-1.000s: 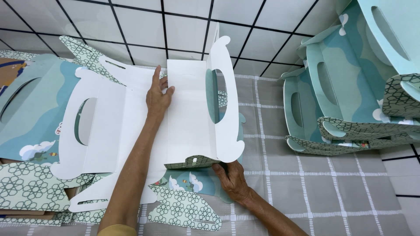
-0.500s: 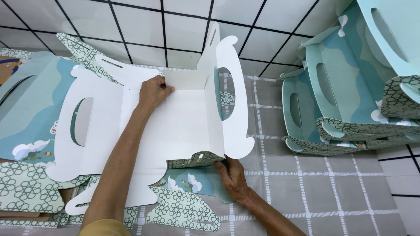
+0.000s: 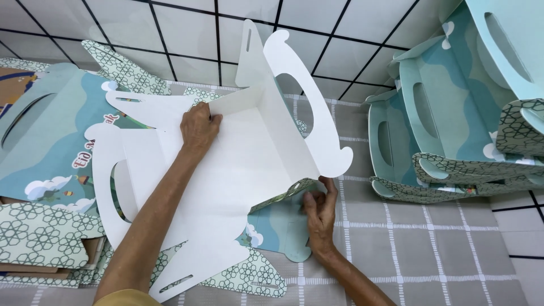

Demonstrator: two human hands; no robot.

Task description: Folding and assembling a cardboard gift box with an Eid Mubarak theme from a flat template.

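White wall tiles back a grey checked cloth [image 3: 430, 249]. On it lies an unfolded white box [image 3: 238, 170]. Left hand [image 3: 199, 126] presses flat on its far panel; right hand [image 3: 318, 205] pinches its near flap. Folded teal boxes [image 3: 447, 124] sit right of it.

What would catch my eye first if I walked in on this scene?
The big white cardboard box blank in the middle, one handle panel folded upright, with the left hand pressing on it and the right hand at its lower edge. Next, the teal folded boxes stacked at right, and flat printed blanks piled at left.
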